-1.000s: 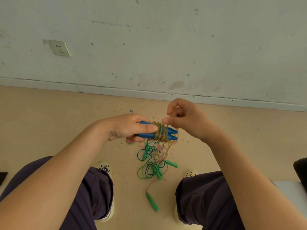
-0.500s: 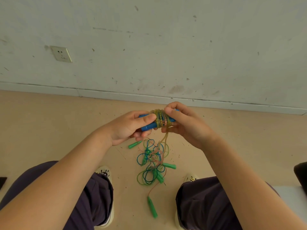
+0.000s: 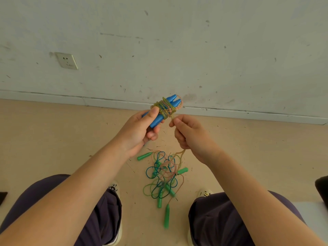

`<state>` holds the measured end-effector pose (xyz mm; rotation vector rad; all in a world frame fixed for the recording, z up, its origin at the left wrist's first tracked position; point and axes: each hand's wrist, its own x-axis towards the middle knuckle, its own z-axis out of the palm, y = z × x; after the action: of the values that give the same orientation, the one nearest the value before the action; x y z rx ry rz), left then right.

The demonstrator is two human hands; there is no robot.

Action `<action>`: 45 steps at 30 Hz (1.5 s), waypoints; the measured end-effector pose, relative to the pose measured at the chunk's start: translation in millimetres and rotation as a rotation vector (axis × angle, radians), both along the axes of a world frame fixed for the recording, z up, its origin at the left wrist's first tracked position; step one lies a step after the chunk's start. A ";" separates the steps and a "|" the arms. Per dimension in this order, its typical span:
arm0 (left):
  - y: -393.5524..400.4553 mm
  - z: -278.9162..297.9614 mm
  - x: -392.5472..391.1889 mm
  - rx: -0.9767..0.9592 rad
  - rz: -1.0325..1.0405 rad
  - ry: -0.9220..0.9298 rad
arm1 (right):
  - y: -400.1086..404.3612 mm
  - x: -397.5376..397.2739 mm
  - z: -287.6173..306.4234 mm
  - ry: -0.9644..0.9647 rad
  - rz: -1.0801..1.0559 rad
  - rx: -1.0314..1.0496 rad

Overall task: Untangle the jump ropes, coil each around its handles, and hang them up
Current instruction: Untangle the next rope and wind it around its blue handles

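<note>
My left hand [image 3: 140, 129] grips a pair of blue jump-rope handles [image 3: 171, 101] held together and tilted up to the right. A yellowish beaded rope [image 3: 164, 108] is coiled round their middle, my thumb pressing on the coil. My right hand [image 3: 189, 134] pinches the loose end of that rope just below the coil; the rest hangs down from my fist. On the floor between my feet lies a tangle of green, blue and pink ropes [image 3: 163, 176] with several green handles [image 3: 166, 216].
A grey scuffed wall [image 3: 177, 50] with a socket [image 3: 67, 60] rises just beyond the beige floor [image 3: 53, 139]. My knees in dark trousers and white shoes [image 3: 204, 193] flank the tangle. A dark object [image 3: 322, 189] sits at the right edge.
The blue handles have tipped from level to pointing up and right. My right hand left the coil, dropped below it and now pinches the rope's loose end.
</note>
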<state>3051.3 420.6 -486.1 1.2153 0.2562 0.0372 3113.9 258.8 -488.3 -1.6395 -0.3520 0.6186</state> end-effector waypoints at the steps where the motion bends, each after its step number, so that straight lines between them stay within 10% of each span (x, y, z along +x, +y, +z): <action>1: -1.1 -0.3 0.0 -0.009 0.007 0.005 | 1.1 -1.4 -1.0 -0.030 0.003 -0.041; 9: -2.2 -7.2 1.7 0.065 0.129 0.084 | 3.4 -2.4 -2.8 -0.073 -0.036 -0.088; 14: 9.1 -10.4 5.5 0.522 0.250 0.141 | 0.8 -5.6 -0.9 -0.132 0.088 -0.232; 22: 16.5 -10.0 1.9 0.995 -0.178 0.149 | -17.2 5.4 8.0 -0.225 0.064 -0.143; 33: 22.4 5.8 -9.0 0.461 -0.757 0.122 | -20.4 11.6 11.6 -0.239 0.102 -0.183; 45: 17.6 1.6 -4.2 0.163 -0.436 -0.058 | -14.0 13.6 6.4 0.137 0.087 0.176</action>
<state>3047.0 438.2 -484.4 1.4078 -0.0682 -0.2896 3127.4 244.9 -481.9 -1.4115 -0.3685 0.7401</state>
